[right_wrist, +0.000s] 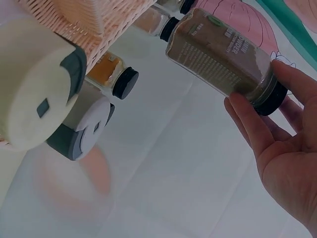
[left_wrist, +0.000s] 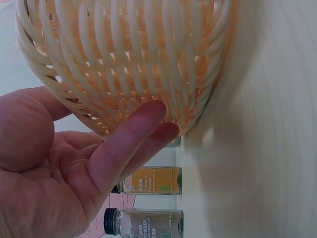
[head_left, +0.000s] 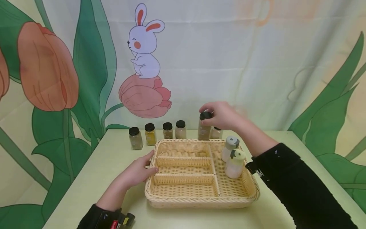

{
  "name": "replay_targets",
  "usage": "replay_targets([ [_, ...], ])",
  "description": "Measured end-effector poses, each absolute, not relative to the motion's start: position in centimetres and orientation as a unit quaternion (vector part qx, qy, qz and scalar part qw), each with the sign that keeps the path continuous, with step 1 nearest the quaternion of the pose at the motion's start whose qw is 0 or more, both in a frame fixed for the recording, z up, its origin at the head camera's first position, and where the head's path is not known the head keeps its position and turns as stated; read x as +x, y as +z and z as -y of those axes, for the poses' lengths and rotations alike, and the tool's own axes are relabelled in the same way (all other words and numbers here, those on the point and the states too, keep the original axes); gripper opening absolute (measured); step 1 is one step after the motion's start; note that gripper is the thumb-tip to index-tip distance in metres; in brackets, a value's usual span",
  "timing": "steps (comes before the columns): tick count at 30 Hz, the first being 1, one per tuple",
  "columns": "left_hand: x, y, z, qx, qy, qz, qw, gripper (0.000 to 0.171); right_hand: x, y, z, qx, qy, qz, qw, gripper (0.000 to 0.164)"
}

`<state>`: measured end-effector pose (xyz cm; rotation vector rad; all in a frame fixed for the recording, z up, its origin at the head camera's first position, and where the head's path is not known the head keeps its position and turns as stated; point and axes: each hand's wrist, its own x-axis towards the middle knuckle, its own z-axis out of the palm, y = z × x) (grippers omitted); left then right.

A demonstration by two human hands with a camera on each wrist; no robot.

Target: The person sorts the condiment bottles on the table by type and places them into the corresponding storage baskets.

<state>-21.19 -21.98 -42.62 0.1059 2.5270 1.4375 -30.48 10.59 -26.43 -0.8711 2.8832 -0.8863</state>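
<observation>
My right hand (head_left: 223,116) grips a tall glass spice jar (head_left: 204,132) of brown powder by its black lid, just behind the basket's back rim. In the right wrist view the fingers and thumb close round the lid end of this jar (right_wrist: 218,54). At the left side of the wicker basket (head_left: 200,200), my left hand (head_left: 137,171) holds the rim, thumb over the edge and fingers against the outer wall (left_wrist: 124,54). Two shakers stand in the basket's right compartment, one with a grey cap (head_left: 227,151) and one with a pale yellow cap (head_left: 234,167).
Behind the basket stand several small black-lidded jars: a cumin jar (head_left: 135,140), a turmeric jar (head_left: 150,135), a brownish jar (head_left: 168,131), a pale jar (head_left: 180,131), and another pale jar (head_left: 216,133) partly hidden. A printed curtain (head_left: 214,63) hangs behind the table (head_left: 94,178).
</observation>
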Motion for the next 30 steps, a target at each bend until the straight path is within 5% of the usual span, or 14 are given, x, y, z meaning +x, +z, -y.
replay_targets([
  [30, -21.0, -42.3, 21.7, 0.036, 0.500, -0.857, 0.121, 0.082, -31.0, -28.3, -10.4, -0.298, -0.236, -0.925, 0.011, 0.042],
])
